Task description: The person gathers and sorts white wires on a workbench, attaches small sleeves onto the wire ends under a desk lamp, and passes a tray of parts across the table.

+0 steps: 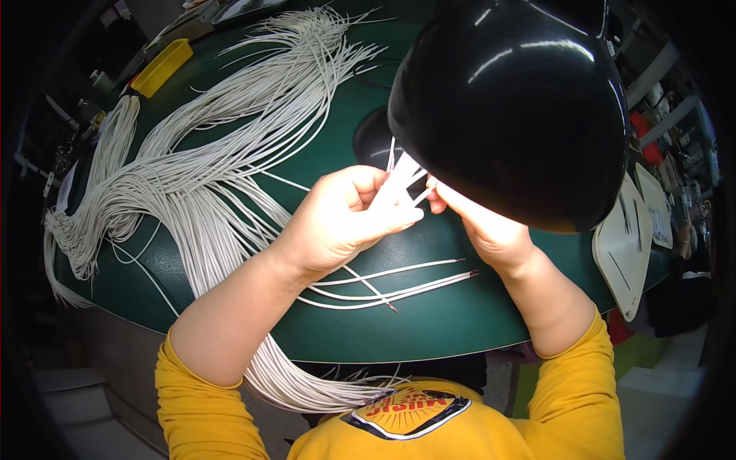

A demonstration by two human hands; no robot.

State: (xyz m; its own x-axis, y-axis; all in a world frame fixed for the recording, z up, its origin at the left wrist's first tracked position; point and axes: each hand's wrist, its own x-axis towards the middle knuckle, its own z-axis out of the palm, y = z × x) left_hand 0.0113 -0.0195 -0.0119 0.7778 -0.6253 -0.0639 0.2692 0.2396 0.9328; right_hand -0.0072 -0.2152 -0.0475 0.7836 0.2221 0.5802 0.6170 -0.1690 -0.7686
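My left hand is closed around a small bunch of white wires, whose ends fan out under the black lamp shade. Strong light washes out detail there. Beside that bunch, the fingertips of my right hand pinch the end of one white wire; the shade partly covers these fingers. A few separate white wires lie on the green table below my hands, with bared, reddish-brown tips. A large bundle of white wires spreads to the left, passing beneath my left forearm and over the near edge.
The lamp shade hangs low over the right half of the green table, with a dark round object beside it. A yellow tray stands at the far left. Pale flat panels with dark strips lie at the right edge.
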